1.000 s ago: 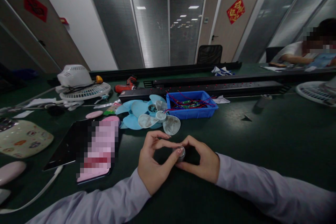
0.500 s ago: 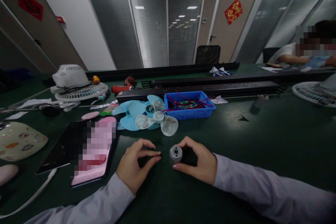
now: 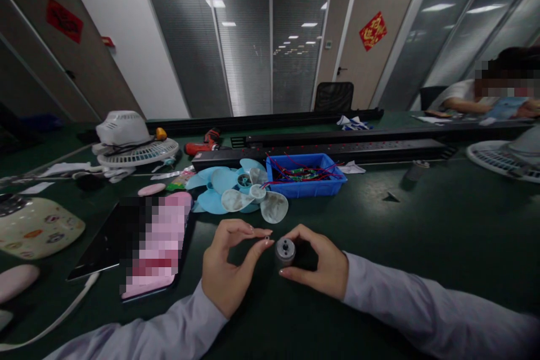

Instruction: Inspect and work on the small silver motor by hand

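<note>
Dark green tabletop (image 3: 422, 247) is spreading beneath an upright metal cylinder (image 3: 286, 250). Right hand (image 3: 323, 264) is gripping it, half-curled; left hand (image 3: 228, 273) is pinching what's seemingly a tiny ring (image 3: 267, 238) beside it. Kinda sketchy: fingertips alone are holding that, so it's risking slipping and rolling away.

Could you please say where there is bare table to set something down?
The widest bare table patch lies right, between the right sleeve, dark triangular piece and far-right fan grille. Another lies between the left sleeve and the right. It is crowded left of the left hand, with pink device and tablet, and ahead, with fan blades and blue bin.
</note>
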Demonstrator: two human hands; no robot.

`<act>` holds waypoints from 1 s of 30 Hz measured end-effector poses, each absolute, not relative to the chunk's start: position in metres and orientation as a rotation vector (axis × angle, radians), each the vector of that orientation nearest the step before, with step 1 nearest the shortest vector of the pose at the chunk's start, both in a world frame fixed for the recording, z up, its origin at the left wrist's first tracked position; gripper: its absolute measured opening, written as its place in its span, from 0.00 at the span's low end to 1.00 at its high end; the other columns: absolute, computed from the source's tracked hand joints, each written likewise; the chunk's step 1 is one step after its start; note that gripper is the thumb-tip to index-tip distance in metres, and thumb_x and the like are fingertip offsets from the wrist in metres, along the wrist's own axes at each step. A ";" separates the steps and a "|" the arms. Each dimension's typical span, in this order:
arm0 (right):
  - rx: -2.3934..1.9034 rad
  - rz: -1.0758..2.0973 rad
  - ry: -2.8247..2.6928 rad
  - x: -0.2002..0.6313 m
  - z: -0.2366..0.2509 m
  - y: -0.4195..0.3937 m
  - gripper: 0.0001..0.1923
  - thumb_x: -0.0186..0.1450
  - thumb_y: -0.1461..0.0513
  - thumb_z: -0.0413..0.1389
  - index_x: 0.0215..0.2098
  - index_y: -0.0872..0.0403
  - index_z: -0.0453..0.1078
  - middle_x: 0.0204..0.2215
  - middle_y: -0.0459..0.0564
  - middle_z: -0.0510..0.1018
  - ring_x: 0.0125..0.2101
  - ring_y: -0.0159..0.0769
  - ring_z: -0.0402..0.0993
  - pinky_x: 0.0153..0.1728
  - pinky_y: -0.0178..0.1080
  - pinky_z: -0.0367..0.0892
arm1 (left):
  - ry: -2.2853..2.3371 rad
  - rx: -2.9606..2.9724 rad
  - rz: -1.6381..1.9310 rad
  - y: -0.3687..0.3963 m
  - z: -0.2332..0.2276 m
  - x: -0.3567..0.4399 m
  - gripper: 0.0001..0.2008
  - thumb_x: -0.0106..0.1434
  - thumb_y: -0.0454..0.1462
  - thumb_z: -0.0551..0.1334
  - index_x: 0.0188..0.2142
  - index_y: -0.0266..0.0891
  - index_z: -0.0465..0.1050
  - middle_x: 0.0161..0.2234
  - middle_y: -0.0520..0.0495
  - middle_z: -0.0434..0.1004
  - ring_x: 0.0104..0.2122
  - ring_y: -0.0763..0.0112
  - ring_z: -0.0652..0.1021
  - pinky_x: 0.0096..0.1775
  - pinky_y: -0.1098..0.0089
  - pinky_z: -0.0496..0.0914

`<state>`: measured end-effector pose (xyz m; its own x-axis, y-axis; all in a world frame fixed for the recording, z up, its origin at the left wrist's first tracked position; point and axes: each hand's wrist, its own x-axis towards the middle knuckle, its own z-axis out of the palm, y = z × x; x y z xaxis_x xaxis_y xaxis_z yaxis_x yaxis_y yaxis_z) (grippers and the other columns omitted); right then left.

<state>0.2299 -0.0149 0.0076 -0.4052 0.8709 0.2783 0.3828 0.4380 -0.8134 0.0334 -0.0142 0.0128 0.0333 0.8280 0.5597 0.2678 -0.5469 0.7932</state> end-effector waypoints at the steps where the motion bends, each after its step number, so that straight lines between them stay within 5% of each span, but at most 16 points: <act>1: -1.047 0.866 -1.980 0.230 0.007 -0.015 0.18 0.53 0.61 0.65 0.39 0.54 0.68 0.34 0.47 0.76 0.36 0.37 0.73 0.38 0.39 0.68 | 1.061 1.823 1.553 -0.016 0.014 0.039 0.13 0.58 0.31 0.64 0.37 0.43 0.61 0.32 0.53 0.79 0.36 0.68 0.81 0.41 0.66 0.74; 30: -0.981 0.871 -2.046 0.231 0.006 -0.013 0.17 0.56 0.64 0.63 0.44 0.57 0.71 0.34 0.50 0.75 0.36 0.37 0.71 0.37 0.39 0.66 | 0.967 1.923 1.351 -0.018 0.004 0.050 0.14 0.59 0.32 0.64 0.41 0.45 0.61 0.35 0.54 0.77 0.39 0.71 0.78 0.43 0.69 0.70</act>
<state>0.2309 -0.0131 0.0058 -0.4716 0.8309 0.2953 0.3633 0.4882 -0.7935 0.0499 -0.0181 0.0037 0.2198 0.8259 0.5193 0.2250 -0.5609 0.7968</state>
